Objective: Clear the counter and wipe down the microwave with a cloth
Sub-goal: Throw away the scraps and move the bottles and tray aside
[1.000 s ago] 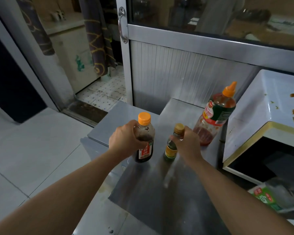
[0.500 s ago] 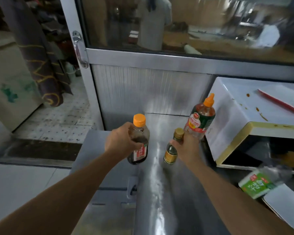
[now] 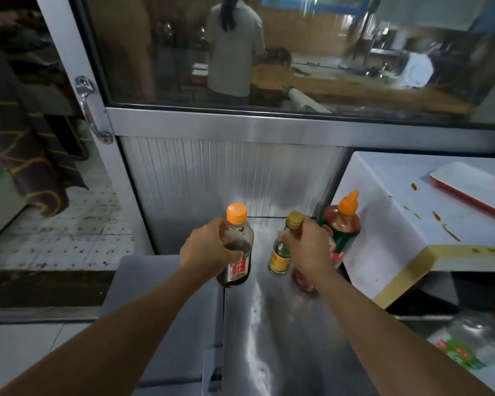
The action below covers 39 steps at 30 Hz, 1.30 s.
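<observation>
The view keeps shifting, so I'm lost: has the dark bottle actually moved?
No. The dark bottle stays by the counter seam, gripped by the left hand; only the camera shifted.

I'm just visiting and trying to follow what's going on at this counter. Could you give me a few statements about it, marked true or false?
1. The left hand holds the dark-sauce bottle with the orange cap. True.
2. The right hand hangs idle. False: it holds the small gold-capped glass bottle.
3. The white microwave's top is spotless. False: brown drips mark it.
4. The red-sauce squeeze bottle with the orange nozzle stands beside the microwave. True.
</observation>
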Tool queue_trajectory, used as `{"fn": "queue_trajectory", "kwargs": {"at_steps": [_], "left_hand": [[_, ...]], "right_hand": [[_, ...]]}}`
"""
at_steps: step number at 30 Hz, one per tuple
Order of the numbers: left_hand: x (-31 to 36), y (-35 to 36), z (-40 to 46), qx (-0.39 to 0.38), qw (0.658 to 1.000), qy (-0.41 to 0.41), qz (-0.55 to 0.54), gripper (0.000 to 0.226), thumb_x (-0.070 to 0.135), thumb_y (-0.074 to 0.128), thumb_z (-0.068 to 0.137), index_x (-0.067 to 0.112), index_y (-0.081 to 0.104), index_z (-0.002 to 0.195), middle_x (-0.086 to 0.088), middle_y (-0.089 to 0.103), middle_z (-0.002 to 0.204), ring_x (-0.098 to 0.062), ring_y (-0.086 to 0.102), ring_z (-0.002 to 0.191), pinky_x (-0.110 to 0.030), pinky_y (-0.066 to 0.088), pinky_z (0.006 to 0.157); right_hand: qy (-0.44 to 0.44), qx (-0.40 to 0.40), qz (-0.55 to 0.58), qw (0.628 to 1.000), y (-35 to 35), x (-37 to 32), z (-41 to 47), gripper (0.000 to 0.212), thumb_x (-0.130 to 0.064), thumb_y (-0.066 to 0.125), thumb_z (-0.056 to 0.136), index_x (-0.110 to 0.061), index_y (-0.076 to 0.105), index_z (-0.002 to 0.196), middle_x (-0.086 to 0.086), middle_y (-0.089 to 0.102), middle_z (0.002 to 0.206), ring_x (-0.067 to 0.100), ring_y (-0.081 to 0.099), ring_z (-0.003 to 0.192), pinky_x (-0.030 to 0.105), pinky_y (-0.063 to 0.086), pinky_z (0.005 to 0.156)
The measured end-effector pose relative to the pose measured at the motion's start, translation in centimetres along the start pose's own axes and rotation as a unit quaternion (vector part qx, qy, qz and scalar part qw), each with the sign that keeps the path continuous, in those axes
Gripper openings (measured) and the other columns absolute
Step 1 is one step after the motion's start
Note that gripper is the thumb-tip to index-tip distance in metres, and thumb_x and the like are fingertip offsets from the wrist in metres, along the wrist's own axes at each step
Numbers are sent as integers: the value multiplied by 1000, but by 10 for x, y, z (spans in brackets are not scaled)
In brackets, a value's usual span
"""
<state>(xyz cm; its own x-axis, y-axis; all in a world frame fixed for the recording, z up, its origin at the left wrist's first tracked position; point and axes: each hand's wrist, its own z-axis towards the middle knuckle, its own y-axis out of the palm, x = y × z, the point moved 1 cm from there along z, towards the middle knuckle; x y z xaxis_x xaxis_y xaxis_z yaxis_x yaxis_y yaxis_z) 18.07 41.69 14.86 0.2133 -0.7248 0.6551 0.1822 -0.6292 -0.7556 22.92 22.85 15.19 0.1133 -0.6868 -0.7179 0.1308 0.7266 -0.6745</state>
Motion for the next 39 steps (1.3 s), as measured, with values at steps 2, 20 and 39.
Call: {"fn": "queue_trajectory", "kwargs": {"at_steps": [2,20,39], "left_hand": [[3,7,15,6,1000,-9,0,51,36,78,60,28,54,104,6,65,94,-20,61,89,-41,54,79],[-11,58,163,-25,998,33,-37,58,29,80,65,24,53,116,3,65,103,-22,61,96,-43,53,84],[-17,85,209,-34,994,79,-68,56,21,82,66,15,55,115,-3,66,106,-22,61,99,-43,53,86]], "right_hand": [[1,-3,1,1000,9,1,18,19,-23,66,85,-10,59,97,7,63,96,24,59,89,38,48,83],[100,45,-14,994,81,23,142,19,-24,63,88,-10,57,100,7,60,103,19,53,87,29,40,76],[87,47,-29,995,102,37,169,21,-19,64,88,-6,56,102,12,60,105,27,56,97,33,45,80]]}}
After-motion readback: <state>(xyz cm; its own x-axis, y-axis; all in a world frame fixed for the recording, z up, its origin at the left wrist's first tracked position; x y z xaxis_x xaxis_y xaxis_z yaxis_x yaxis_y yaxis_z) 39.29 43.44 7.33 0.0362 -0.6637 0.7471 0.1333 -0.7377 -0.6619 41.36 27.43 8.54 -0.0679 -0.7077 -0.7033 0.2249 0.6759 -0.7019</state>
